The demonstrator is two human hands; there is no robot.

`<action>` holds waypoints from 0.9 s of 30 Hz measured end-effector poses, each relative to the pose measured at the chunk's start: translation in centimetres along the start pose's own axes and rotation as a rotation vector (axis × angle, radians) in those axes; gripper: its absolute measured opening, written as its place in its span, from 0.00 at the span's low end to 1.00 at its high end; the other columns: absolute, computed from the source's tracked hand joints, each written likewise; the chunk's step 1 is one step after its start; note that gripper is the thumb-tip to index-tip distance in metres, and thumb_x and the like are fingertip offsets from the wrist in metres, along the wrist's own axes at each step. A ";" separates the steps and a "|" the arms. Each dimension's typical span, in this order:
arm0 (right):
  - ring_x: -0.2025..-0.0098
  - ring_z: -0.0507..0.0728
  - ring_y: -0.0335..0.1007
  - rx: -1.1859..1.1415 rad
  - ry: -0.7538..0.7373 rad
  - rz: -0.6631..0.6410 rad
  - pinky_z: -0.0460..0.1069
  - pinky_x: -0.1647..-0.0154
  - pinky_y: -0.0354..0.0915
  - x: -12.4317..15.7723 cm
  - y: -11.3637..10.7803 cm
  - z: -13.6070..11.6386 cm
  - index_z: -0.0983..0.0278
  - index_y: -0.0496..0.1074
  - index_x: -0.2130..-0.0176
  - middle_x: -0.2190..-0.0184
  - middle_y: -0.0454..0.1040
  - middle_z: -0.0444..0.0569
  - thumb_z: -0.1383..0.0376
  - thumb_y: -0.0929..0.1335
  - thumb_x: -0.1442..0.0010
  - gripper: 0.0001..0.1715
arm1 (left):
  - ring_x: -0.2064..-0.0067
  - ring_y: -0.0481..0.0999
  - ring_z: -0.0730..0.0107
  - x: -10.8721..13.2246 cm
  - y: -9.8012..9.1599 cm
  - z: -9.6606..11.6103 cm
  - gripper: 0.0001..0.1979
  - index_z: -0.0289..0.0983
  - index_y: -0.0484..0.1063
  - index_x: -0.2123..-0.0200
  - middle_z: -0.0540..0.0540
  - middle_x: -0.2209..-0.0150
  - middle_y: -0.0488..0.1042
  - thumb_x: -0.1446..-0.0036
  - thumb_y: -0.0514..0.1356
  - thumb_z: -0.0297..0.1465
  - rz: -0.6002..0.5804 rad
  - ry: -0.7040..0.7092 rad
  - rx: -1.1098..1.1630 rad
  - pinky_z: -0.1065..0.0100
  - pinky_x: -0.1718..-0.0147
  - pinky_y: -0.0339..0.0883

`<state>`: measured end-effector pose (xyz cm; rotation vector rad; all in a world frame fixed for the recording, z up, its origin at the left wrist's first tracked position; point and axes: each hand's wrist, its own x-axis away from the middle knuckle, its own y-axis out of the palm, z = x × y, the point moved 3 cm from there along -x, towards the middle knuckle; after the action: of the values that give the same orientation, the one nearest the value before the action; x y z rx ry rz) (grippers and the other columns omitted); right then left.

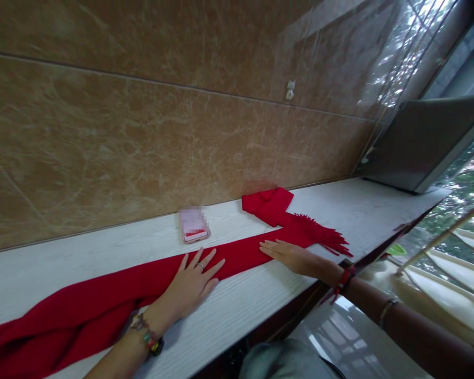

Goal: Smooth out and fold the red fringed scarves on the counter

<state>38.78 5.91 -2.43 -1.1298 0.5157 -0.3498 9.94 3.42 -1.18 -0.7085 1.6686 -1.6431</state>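
Observation:
A long red scarf (134, 281) with a fringed end lies lengthwise along the white wood-grain counter (237, 321). My left hand (193, 287) rests on it with fingers spread, a ring on one finger and beads at the wrist. Farther right, my right hand (286, 255) lies flat on the same strip, fingers stretched out and pointing left. Between the hands the cloth is smooth. At the far left it is loose and rumpled, running out of view. Beyond my right hand the fringe spreads out, and a folded red part sits against the wall.
A phone (193, 225) lies behind the scarf, its screen blurred out. Brown marble tiles (142, 142) rise behind the counter, with a small white hook (290, 89). A large dark panel-like object (422, 142) stands at the right end beside a window. The counter's front edge runs diagonally.

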 end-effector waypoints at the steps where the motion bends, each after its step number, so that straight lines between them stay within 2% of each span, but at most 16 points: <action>1: 0.42 0.56 0.53 0.042 -0.011 0.004 0.53 0.45 0.58 0.6 0.1 0.6 0.69 0.53 0.42 0.43 0.58 0.55 0.79 0.53 0.44 0.31 | 0.39 0.46 0.51 0.0 -0.1 0.1 0.22 0.52 0.49 0.42 0.47 0.38 0.49 0.39 0.40 0.42 -0.005 -0.001 0.005 0.41 0.47 0.44; 8: 0.44 0.57 0.55 0.191 -0.015 -0.002 0.52 0.48 0.61 3.9 2.0 5.4 0.71 0.54 0.43 0.46 0.61 0.58 0.79 0.53 0.45 0.30 | 0.38 0.44 0.49 -0.1 -0.2 0.4 0.22 0.51 0.49 0.42 0.47 0.38 0.48 0.39 0.40 0.41 -0.049 -0.046 0.032 0.36 0.49 0.41; 15: 0.43 0.58 0.54 0.215 -0.063 -0.062 0.56 0.47 0.59 2.7 2.8 7.7 0.69 0.57 0.44 0.45 0.61 0.57 0.78 0.54 0.44 0.28 | 0.38 0.42 0.46 0.2 -0.2 0.7 0.24 0.51 0.46 0.41 0.46 0.38 0.46 0.40 0.38 0.45 -0.055 -0.067 0.051 0.31 0.51 0.39; 19: 0.43 0.57 0.54 0.151 -0.012 -0.113 0.56 0.48 0.60 2.9 2.3 7.8 0.66 0.54 0.42 0.44 0.59 0.55 0.79 0.54 0.45 0.31 | 0.38 0.42 0.45 0.3 -0.3 1.0 0.24 0.50 0.45 0.41 0.45 0.38 0.45 0.40 0.38 0.45 -0.051 -0.066 0.056 0.30 0.52 0.38; 23: 0.41 0.59 0.49 0.045 0.073 -0.209 0.57 0.48 0.59 3.3 0.9 7.1 0.65 0.50 0.40 0.41 0.54 0.55 0.82 0.55 0.50 0.38 | 0.38 0.42 0.49 0.5 -0.7 0.8 0.24 0.50 0.46 0.41 0.45 0.37 0.45 0.40 0.38 0.44 -0.056 -0.048 0.079 0.34 0.49 0.39; 25: 0.40 0.61 0.46 -0.033 0.107 -0.214 0.59 0.47 0.57 2.0 -0.2 5.9 0.65 0.51 0.40 0.41 0.54 0.56 0.81 0.56 0.50 0.38 | 0.38 0.42 0.51 1.0 -1.2 0.0 0.25 0.48 0.45 0.40 0.44 0.37 0.44 0.40 0.38 0.45 -0.046 -0.046 0.094 0.39 0.47 0.41; 27: 0.39 0.61 0.45 -0.153 0.127 -0.159 0.59 0.45 0.54 -0.7 -1.6 3.7 0.66 0.50 0.40 0.41 0.53 0.56 0.75 0.58 0.45 0.33 | 0.38 0.42 0.52 1.9 -1.9 -1.3 0.27 0.46 0.43 0.40 0.43 0.37 0.44 0.40 0.39 0.46 -0.017 -0.080 0.075 0.41 0.46 0.42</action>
<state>40.26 8.45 0.39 -1.3060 0.5726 -0.5295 7.54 2.64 0.52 -0.7432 1.5405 -1.6589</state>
